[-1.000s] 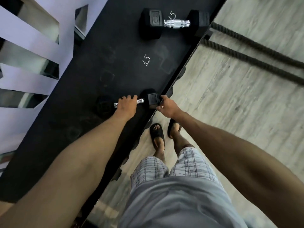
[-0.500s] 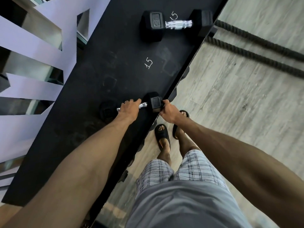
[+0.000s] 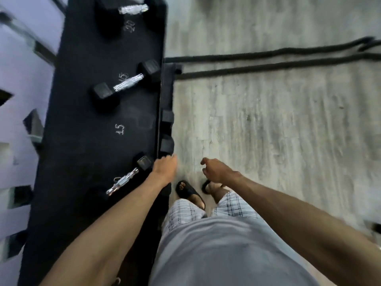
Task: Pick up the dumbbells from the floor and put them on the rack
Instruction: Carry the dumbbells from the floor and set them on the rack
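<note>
A black hex dumbbell with a chrome handle (image 3: pixel 123 181) lies on the black rack shelf (image 3: pixel 82 141), near its front edge. My left hand (image 3: pixel 166 169) hovers just right of the dumbbell's near head, empty, fingers loosely curled. My right hand (image 3: pixel 216 171) hangs over the floor, fingers apart and holding nothing. Farther along the shelf rest a second dumbbell (image 3: pixel 126 83) by a chalked "15" and a third dumbbell (image 3: pixel 132 11) by a chalked "20".
Two black battle ropes (image 3: pixel 268 60) run across the grey wood-look floor (image 3: pixel 278 131) to the right. More dumbbell heads (image 3: pixel 167 144) poke out from a lower shelf. My feet in black slides (image 3: pixel 190 194) stand beside the rack. The picture is motion-blurred.
Both hands have let go of the near dumbbell, which now lies on the shelf, and pulled back off the rack. The view has swung, showing more of the shelf.
</note>
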